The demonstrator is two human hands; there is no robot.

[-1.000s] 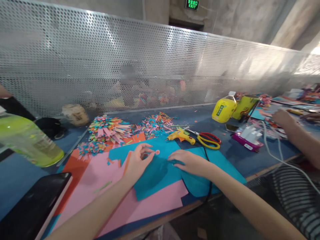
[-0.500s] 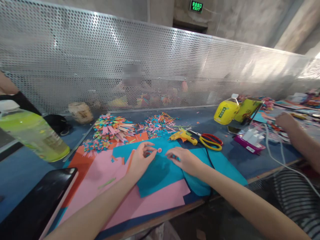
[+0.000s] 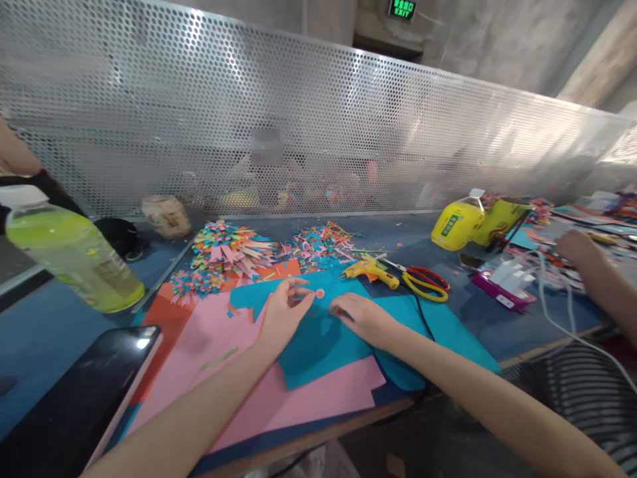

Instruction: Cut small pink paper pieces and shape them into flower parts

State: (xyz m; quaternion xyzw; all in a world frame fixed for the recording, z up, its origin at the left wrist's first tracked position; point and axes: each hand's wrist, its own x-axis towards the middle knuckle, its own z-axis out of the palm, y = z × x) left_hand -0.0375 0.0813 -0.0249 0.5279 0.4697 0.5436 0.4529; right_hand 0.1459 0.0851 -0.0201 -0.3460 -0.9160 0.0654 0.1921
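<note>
A small pink paper disc (image 3: 320, 293), maybe a rolled strip, sits at the fingertips of my left hand (image 3: 286, 312), pinched by thumb and forefinger. My right hand (image 3: 362, 318) is a short way to its right, fingers curled together; whatever they may hold is too small to make out. Both hands are over a blue paper sheet (image 3: 318, 362), which lies on a pink sheet (image 3: 239, 411). Beyond them lie a yellow glue gun (image 3: 371, 271) and scissors (image 3: 428, 282) with one red and one yellow handle.
Piles of fringed paper strips (image 3: 229, 249) and loose scraps (image 3: 318, 242) lie toward the perforated metal screen (image 3: 298, 133). A green drink bottle (image 3: 74, 252) and a black phone-like slab (image 3: 79, 398) are at left. A yellow bottle (image 3: 458, 222), purple box (image 3: 502, 289) and another person's hand (image 3: 577, 249) are at right.
The view has shifted slightly, so most things appear a little farther right. My right hand's fingers have curled in more. The pink disc stays at my left fingertips.
</note>
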